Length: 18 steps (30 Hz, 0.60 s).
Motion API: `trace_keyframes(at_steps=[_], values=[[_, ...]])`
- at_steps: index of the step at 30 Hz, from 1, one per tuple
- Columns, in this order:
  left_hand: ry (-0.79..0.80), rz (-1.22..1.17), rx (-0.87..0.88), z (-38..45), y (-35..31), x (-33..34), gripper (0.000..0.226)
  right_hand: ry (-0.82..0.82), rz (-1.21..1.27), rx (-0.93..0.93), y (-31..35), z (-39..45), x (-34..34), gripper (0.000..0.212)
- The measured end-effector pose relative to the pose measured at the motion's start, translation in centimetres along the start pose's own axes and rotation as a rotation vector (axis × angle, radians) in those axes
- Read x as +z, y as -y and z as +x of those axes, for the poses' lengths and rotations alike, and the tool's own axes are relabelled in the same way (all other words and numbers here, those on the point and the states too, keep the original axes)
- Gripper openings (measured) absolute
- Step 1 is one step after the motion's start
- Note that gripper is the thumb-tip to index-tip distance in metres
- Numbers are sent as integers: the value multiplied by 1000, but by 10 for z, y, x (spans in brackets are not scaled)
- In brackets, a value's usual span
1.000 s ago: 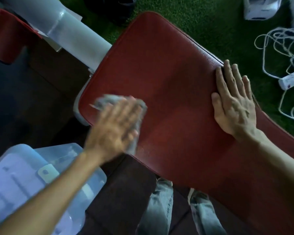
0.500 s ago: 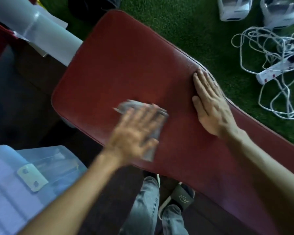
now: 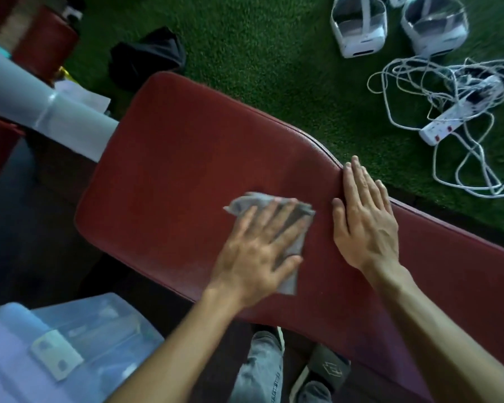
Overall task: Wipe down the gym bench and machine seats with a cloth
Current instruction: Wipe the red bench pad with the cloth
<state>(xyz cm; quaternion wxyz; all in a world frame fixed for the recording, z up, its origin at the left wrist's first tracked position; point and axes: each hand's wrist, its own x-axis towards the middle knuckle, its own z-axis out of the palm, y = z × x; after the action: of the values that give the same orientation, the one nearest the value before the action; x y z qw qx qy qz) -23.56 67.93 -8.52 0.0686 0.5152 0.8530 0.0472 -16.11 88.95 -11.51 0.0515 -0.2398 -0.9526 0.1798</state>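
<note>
Left hand [image 3: 256, 257], fingers spread nearly flat, presses the grey cloth [image 3: 277, 228] onto the red bench pad [image 3: 186, 170] at frame centre; no curl round the cloth, palm just pins it. Right hand [image 3: 364, 222] lies flat & empty on the pad's far edge just right of the cloth, thumb near it w/o touching, prob. bracing. Pad's long axis runs upper left to lower right, so the bare stretch toward the upper-left end lies ahead of the left hand, which is nearer & prob. sweeps that way next.
</note>
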Motion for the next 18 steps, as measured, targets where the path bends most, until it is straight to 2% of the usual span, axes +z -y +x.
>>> trace_keyframes(at_steps=[1,3,5,6,7,10,12,14,16,18], values=[[-12,0,-44,-13,25,-1,69,7,-4,-4,0,0,-1,63],[-75,58,-284,-3,86,-6,66,14,-10,-17,1,1,-1,63],[-171,105,-554,48,125,-17,65,0,-35,-13,3,2,1,63],[-201,109,-596,80,127,-21,64,-10,-46,-12,3,3,3,63],[-214,112,-571,108,121,-22,63,-16,-49,-16,2,4,4,63],[-240,119,-311,144,75,-8,56,-17,-25,-26,0,3,7,63],[-187,93,-105,120,41,3,57,-34,-20,-15,-1,4,7,63],[-64,28,48,65,17,3,60,-43,-34,-5,2,2,6,63],[-1,-26,109,16,23,-1,63,-37,-59,25,5,-3,6,63],[13,-33,11,-9,59,-7,68,-22,-65,80,9,-8,7,63]])
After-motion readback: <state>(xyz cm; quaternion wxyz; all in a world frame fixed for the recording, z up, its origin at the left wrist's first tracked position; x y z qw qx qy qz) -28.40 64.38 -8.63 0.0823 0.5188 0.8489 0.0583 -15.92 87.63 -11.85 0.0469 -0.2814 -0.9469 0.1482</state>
